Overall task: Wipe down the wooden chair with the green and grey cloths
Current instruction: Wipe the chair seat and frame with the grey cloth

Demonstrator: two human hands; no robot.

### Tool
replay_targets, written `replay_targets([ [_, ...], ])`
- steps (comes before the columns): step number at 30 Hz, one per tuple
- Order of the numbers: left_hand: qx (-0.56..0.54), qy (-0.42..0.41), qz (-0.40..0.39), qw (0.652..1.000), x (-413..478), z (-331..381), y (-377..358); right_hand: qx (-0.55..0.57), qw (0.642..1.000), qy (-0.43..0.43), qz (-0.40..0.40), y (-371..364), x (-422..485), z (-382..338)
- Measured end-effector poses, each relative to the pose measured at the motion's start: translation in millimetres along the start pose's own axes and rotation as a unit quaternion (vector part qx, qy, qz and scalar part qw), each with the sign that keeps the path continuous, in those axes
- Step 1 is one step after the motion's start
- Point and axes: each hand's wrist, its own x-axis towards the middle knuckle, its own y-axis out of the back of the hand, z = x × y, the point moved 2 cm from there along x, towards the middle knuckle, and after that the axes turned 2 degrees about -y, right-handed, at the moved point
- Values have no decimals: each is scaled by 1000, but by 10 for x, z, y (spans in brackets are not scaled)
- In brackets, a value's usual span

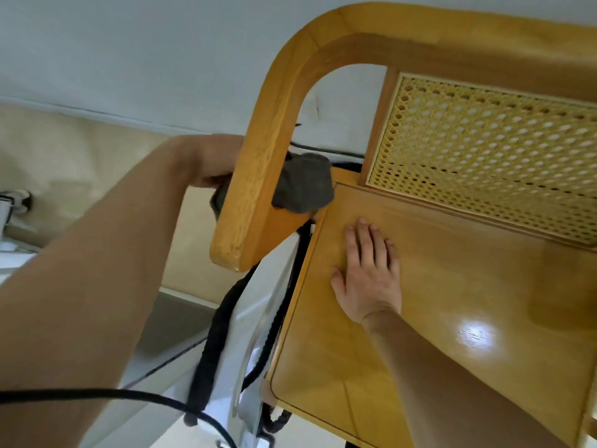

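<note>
1. Wooden chair (403,318) fills the right side of the view; glossy seat panel, cane-weave back panel (484,156) beyond it, curved armrest (258,176) at centre.
2. Right hand (368,273) lies palm-down on the seat near its left edge. Fingers (363,240) straight and close together, thumb out to the side, holding nothing.
3. Left hand (210,169) reaches in behind the armrest, mostly hidden by the wood. Fingers closed around the grey cloth (303,185).
4. Grey cloth is bunched and pressed against the inner side of the armrest, just above the seat's rear left corner; a bit of it also shows on the armrest's outer side.
5. Black cords (210,344) hang beside the chair's left edge, over a white object (258,305) I cannot identify.
6. Green cloth not seen.
</note>
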Motion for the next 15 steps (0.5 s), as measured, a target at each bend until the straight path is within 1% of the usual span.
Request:
replay_targets([
  [1,-39,-4,-9,999,-81,32,-8,10,1000,0,-30,29,-6,2],
  [3,-142,-22,37,989,-265,-59,51,55,995,9,-83,118,2,33],
  [5,-202,-3,141,969,-494,-259,109,154,981,5,-121,319,-24,79],
  [7,-260,36,250,932,-664,-327,104,260,956,-35,-130,633,-170,136],
  [9,-236,36,353,905,-848,-276,92,352,923,-80,-135,965,-394,168],
  [10,-218,31,409,886,-974,-172,57,399,901,-92,-143,1132,-521,153],
  [12,-202,-4,492,847,-1230,86,-32,482,857,-103,-152,1490,-744,104],
  [13,-193,-25,524,829,-1350,258,-118,508,841,-108,-149,1685,-826,87],
  [14,-180,-43,546,817,-1434,428,-212,523,833,-112,-138,1872,-891,91],
  [15,-158,-65,558,812,-1474,606,-312,525,835,-109,-121,2076,-936,114],
])
